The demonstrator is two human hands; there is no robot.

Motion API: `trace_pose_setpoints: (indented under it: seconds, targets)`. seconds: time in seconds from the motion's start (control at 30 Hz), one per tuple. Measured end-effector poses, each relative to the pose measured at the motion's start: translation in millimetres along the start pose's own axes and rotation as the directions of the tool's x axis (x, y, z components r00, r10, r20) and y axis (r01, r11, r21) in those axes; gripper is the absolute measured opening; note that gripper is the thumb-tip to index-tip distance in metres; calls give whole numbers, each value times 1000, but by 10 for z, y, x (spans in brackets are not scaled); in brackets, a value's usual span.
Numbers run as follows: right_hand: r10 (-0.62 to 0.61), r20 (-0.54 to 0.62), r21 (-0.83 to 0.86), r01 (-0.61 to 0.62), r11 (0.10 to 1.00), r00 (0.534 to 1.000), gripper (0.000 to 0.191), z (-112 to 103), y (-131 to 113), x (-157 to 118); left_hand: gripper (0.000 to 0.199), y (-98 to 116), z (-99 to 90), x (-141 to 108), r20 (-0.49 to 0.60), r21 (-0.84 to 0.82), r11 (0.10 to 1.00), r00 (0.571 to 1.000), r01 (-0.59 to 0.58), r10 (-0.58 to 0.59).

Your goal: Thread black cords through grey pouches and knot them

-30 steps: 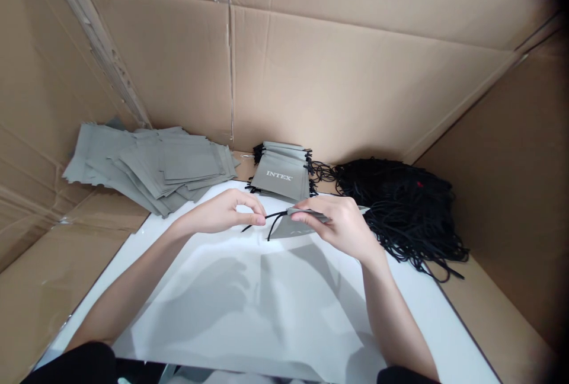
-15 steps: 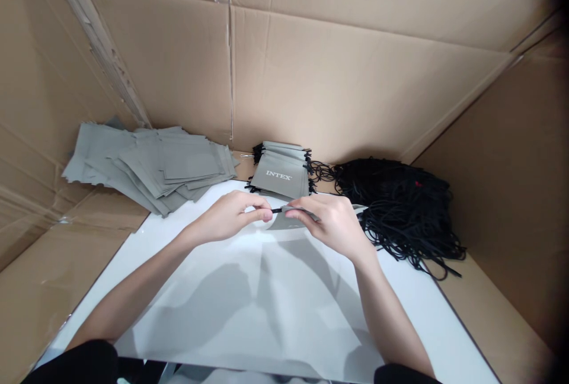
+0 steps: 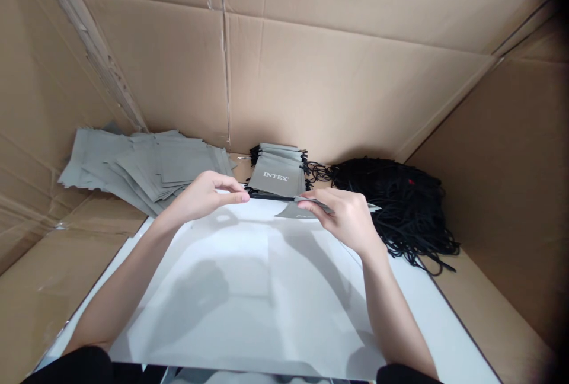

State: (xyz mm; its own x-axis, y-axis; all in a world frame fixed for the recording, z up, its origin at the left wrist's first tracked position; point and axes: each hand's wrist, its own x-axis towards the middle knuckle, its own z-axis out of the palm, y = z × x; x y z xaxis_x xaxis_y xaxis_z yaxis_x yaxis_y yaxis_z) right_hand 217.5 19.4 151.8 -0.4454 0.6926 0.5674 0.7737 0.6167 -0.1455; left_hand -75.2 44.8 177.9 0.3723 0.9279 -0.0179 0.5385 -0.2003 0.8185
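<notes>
My right hand [image 3: 340,212] is closed on a small grey fabric pouch [image 3: 291,210], pinching its upper edge between thumb and fingers. A black cord [image 3: 272,197] runs out of that edge to the left. My left hand [image 3: 213,194] pinches the cord's far end between thumb and fingertips, so it stretches straight between both hands. The pouch hangs just above the white tabletop [image 3: 249,301], its right part hidden behind my right hand. Behind the cord lies a stack of grey pouches [image 3: 278,178] with black cords and INTEX in white letters.
A spread pile of flat grey pouches [image 3: 137,162] lies at the back left. To the back right is a large tangled heap of black cords [image 3: 391,200]. Cardboard walls [image 3: 355,76] rise behind and at both sides of the table.
My left hand has moved left and slightly up with the cord's end, drawing a longer stretch of cord out of the pouch. My right hand has shifted slightly right with the pouch.
</notes>
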Motion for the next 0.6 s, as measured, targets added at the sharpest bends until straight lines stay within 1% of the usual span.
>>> trace_pose_setpoints:
  seconds: [0.27, 0.37, 0.47, 0.5, 0.53, 0.6]
  targets:
    - [5, 1, -24, -5, 1000, 1000, 32, 1, 4, -27, 32, 31, -50, -21, -116, -19, 999, 992, 41, -43]
    - [28, 16, -24, -28, 999, 999, 33, 13, 8, -28, 29, 24, -61, -22, -106, -9, 999, 993, 44, -45]
    - [82, 68, 66, -87, 994, 994, 32, -8, -30, 1, 26, 26, -73, -34, -88, -14, 1000, 996, 27, -28]
    - [87, 75, 115, -95, 989, 993, 36, -28, -65, 12, 26, 31, -78, -42, -86, -18, 1000, 996, 19, -21]
    - [84, 63, 168, -93, 981, 994, 45, -53, -116, 18, 25, 37, -84, -51, -83, -21, 1000, 996, 12, -14]
    - [61, -13, 250, -56, 967, 998, 65, -115, -267, 1, 23, 49, -94, -70, -70, -23, 1000, 998, -3, 1]
